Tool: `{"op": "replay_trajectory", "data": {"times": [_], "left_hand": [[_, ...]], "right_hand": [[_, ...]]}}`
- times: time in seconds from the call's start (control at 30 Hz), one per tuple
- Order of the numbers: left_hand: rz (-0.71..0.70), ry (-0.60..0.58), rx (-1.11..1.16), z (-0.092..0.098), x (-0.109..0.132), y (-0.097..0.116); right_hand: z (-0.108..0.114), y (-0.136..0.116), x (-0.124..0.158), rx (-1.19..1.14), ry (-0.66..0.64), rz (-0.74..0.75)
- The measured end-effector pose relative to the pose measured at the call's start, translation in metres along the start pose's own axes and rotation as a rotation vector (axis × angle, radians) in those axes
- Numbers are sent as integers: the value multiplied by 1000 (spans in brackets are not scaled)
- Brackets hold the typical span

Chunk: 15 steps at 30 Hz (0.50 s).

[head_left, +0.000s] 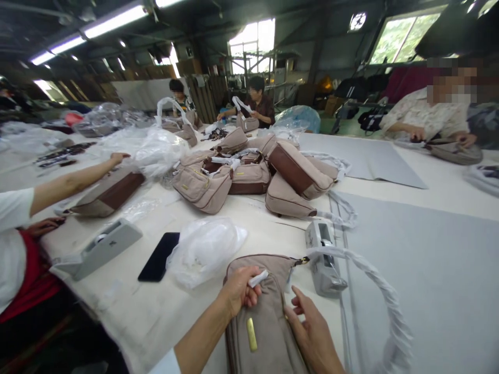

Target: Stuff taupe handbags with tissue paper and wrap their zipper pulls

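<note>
Directly in front of me lies a taupe handbag (268, 317) with a gold plate on its front and brown trim along one side. A small white wrapped strip (258, 278) sticks out between the thumb and fingers of my left hand (244, 293), which is closed over the bag's upper part. My right hand (312, 324) rests at the bag's right edge, fingers apart and thumb against the fabric. The bag's strap (384, 291), wound in white wrapping, curves out to the right from a clasp at the top.
Behind the bag stand a grey tape dispenser (325, 259), a crumpled clear plastic bag (206, 246) and a dark phone (159, 257). Several similar handbags (249, 176) pile up mid-table. A co-worker's arm (74, 184) reaches in from the left near another tape dispenser (103, 246). Other people sit across the table.
</note>
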<state>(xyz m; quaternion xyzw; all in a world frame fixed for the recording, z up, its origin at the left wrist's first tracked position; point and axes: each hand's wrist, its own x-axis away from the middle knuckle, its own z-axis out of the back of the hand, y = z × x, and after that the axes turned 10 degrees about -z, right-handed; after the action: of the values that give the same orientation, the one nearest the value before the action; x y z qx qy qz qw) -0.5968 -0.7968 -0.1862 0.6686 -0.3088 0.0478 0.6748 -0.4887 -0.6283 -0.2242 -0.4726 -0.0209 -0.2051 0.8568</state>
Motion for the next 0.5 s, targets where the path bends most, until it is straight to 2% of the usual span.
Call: {"op": "replay_trajectory", "data": {"times": [0.13,0.27,0.4,0.5], "left_hand": [[-95,66,-190,-7,-1,1],[-223,105,-368,-8,2,7],[-261,92,-420,-4,3,10],[-204,60,-378,2,0,9]], "right_hand": [[-7,10,13,-82,-163,-187],[-4,3,17,-113,-258,-153],[2,0,24,-124,-184,-133],[13,7,37,-129,-30,-114]]}}
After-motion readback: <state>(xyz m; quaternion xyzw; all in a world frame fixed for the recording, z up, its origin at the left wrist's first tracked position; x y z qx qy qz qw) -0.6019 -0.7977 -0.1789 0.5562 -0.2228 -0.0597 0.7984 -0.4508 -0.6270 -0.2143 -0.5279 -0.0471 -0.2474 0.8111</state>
